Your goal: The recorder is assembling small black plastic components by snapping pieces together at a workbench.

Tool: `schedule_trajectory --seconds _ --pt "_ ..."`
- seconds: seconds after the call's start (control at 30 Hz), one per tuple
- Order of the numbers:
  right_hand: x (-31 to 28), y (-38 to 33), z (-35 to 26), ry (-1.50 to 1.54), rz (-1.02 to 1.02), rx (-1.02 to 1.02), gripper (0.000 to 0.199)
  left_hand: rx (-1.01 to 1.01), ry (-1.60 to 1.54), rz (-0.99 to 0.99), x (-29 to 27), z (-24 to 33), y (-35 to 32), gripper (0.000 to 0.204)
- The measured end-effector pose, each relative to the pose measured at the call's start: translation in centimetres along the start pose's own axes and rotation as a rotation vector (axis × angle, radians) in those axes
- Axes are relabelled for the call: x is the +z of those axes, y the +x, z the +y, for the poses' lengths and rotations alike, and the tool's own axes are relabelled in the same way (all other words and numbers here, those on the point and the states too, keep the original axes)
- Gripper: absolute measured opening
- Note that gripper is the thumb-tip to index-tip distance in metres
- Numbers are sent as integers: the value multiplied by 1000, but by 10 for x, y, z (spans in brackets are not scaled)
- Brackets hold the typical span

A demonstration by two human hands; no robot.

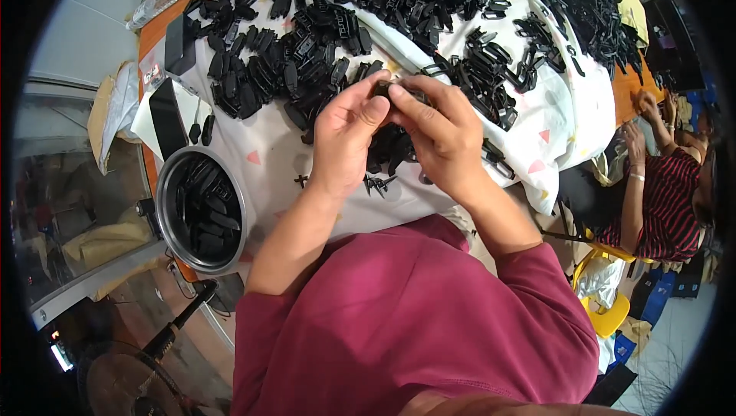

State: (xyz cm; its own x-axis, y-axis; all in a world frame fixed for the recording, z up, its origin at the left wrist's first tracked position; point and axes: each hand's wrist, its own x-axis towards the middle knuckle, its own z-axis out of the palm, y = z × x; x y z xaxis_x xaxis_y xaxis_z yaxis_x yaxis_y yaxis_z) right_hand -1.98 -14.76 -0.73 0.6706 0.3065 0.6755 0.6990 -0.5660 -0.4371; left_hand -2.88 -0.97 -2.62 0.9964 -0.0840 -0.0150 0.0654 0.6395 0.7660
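Note:
Both my hands meet over the table, pinching a small black plastic part (382, 89) between thumbs and fingertips. My left hand (343, 134) holds its left side, and my right hand (446, 126) closes on it from the right. Fingers cover most of the part, so its exact kind is hidden. Just beyond and under my hands spreads a heap of black plastic pieces (264, 71). A few tiny black pieces (379, 184) lie on the patterned white cloth (280, 174) between my forearms.
A metal bowl (162, 220) of black parts stands at the near left edge. Above it lie a dark phone-like slab (168, 118) and a plastic bottle (156, 5). More black parts (491, 71) cover the far and right side. Another person in a striped top (665, 209) sits at right.

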Motion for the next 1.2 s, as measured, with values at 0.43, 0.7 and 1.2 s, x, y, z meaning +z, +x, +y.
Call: schedule_trajectory --seconds 0.43,0.7,1.2 --pt "36 7 8 544 -189 606 16 -58 -151 223 -33 -3 16 25" --pt "31 53 127 -541 -637 413 25 272 1233 374 -58 42 53 15" --pt "-4 35 84 -247 -424 342 20 23 2192 -47 -35 -1 80 15"
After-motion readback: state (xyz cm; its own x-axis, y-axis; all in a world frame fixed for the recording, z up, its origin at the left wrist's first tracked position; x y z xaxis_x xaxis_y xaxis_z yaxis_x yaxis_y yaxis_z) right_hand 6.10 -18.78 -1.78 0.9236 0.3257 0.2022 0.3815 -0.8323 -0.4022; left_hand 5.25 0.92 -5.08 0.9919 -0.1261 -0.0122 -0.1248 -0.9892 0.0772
